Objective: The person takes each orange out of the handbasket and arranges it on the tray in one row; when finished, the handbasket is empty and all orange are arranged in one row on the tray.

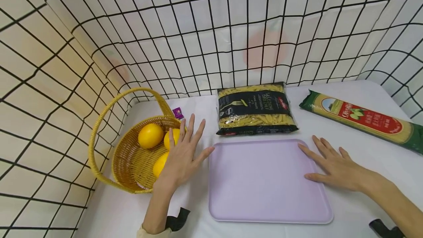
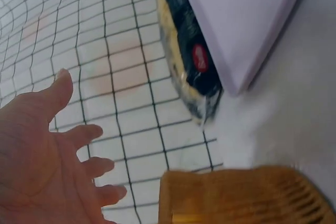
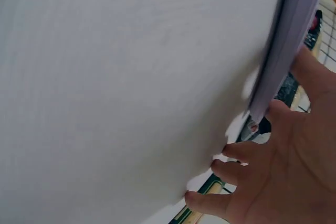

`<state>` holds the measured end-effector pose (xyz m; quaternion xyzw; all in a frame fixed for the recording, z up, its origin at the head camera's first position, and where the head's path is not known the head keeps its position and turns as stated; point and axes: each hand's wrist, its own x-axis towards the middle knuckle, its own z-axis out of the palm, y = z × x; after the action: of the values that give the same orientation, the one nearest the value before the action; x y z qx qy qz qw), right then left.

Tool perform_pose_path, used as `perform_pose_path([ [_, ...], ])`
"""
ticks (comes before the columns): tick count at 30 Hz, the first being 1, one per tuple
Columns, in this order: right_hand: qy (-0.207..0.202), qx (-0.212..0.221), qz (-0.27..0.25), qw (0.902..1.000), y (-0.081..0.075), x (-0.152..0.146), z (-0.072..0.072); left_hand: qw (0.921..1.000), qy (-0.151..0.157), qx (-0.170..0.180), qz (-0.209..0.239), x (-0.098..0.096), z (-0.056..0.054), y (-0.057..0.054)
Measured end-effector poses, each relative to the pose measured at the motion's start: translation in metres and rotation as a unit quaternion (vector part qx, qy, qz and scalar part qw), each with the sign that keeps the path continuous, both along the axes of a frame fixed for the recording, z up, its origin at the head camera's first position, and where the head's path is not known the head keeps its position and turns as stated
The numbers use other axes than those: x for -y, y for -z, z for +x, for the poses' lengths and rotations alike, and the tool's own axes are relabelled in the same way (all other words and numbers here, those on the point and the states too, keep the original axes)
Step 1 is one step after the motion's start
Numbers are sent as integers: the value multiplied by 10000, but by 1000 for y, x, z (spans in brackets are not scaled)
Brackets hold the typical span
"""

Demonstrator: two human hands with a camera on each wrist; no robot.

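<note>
My left hand (image 1: 183, 157), fingers spread, hovers between the wicker basket (image 1: 123, 164) and the lilac tray (image 1: 264, 183), partly covering the yellow fruit. Three yellow lemon-like fruits (image 1: 151, 136) lie in the basket, whose tall handle arches to the left. Spread over the tray's right edge is my right hand (image 1: 340, 170); the right wrist view has its thumb by the tray rim (image 3: 281, 51), though contact is hard to tell. Neither hand holds anything. In the left wrist view the left hand (image 2: 47, 156) shows its palm, apart from the basket (image 2: 236, 195).
Behind the tray lies a bag of penne pasta (image 1: 256, 109). A long spaghetti packet (image 1: 363, 118) slants across the right side. Beside the basket is a small purple packet (image 1: 178, 113). Black wire grid walls (image 1: 211, 39) enclose the back and sides of the white table (image 1: 109, 212).
</note>
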<state>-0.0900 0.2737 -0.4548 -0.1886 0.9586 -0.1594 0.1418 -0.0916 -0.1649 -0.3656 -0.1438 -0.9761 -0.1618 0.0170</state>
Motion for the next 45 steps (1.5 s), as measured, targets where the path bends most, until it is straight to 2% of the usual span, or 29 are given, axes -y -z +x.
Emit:
perform_pose_path([
  [5, -29, -19, 53, 10000, 3, 0, -1, 9989, -244, 97, 386, 23, 9, -3],
  [9, -52, -39, 45, 10000, 5, 0, -2, 9951, -463, 195, 848, 38, 17, -3],
  [18, -48, -83, -74, 9999, 8, -4, -2, 9790, -906, 651, 1706, 62, 32, 0],
  [23, -23, -65, -198, 9998, 11, -5, 0, 9693, -956, 721, 2148, 74, 38, 1],
  [28, -22, -43, -263, 9996, 12, -4, -1, 9629, -964, 742, 2409, 84, 40, 3],
  [36, -4, -19, -188, 9998, 10, -3, -2, 9361, -1310, 1397, 2951, 90, 38, 5],
  [40, 18, -13, -236, 9997, 8, -2, -1, 9319, -1257, 1436, 3085, 91, 39, 10],
  [45, -9, -62, -236, 9997, 7, -2, 0, 9337, -1363, 1242, 3069, 91, 38, 13],
])
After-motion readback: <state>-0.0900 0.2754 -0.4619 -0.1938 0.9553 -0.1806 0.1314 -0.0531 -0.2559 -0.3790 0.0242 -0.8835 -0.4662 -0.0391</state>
